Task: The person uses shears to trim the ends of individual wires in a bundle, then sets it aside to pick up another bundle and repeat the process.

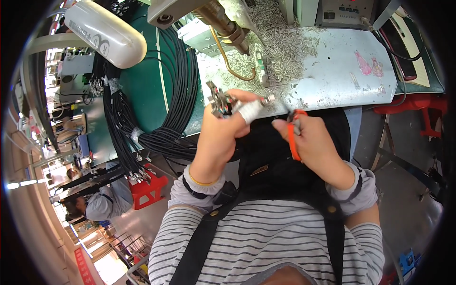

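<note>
My left hand (223,126) is closed around several cable ends (219,99) with metal connectors, just in front of the metal tray. White tape wraps its thumb, and a small silvery connector (270,99) pokes out beyond the taped tip. To its right, my right hand (311,137) grips a pair of orange-handled pliers (292,142). The dark jaws point up and left toward that connector, seemingly a little apart from it. Fingers hide part of both the pliers and the cable ends.
Loose metal pins (294,59) cover much of the pale metal tray (337,71) beneath a press head (235,38). Black cable bundles (183,90) hang over the green bench at left. A white cylinder (104,35), control box (344,12) and red stool (149,187) stand around.
</note>
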A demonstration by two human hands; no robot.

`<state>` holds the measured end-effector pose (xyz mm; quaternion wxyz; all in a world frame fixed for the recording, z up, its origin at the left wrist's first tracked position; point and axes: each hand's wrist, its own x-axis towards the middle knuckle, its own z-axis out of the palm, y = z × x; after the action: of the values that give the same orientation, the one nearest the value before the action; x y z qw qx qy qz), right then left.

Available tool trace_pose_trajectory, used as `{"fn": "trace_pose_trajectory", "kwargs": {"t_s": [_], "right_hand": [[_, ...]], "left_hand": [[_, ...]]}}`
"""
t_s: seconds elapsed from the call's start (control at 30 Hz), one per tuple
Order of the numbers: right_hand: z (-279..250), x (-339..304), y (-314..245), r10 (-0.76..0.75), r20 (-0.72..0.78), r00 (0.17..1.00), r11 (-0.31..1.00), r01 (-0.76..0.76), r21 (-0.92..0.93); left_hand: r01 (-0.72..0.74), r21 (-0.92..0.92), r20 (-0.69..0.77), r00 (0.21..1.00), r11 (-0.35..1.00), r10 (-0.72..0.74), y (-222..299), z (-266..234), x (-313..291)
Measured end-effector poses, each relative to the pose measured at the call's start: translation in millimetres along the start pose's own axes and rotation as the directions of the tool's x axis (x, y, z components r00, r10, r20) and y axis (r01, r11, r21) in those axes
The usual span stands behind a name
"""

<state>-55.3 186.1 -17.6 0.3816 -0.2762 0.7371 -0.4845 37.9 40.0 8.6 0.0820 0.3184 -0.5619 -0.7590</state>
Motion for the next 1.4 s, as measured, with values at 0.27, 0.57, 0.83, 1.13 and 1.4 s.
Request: {"fn": "trace_pose_trajectory", "kwargs": {"t_s": [0.27,0.57,0.83,1.13,1.4], "right_hand": [[-6,54,-3,-0.229,-0.271,0.935,0.958,0.265,0.105],[-3,70,-17,-0.132,-0.185,0.974,0.928,0.186,0.322],[0,73,-9,-0.194,-0.216,0.957,0.943,0.243,0.226],[2,72,-9,-0.223,-0.238,0.945,0.945,0.270,0.187],[-9,44,-18,-0.165,-0.130,0.978,0.858,0.207,0.470]], "left_hand": [[0.019,-0.243,-0.055,0.998,0.970,-0.034,11,1,44],[0.074,-0.187,0.076,0.995,0.980,-0.060,18,-13,53],[0.023,-0.185,0.082,0.997,0.982,-0.008,19,-8,51],[0.065,-0.152,0.074,0.996,0.986,-0.055,21,-11,50],[0.084,-0.162,0.169,0.984,0.983,-0.056,16,-19,17]]}}
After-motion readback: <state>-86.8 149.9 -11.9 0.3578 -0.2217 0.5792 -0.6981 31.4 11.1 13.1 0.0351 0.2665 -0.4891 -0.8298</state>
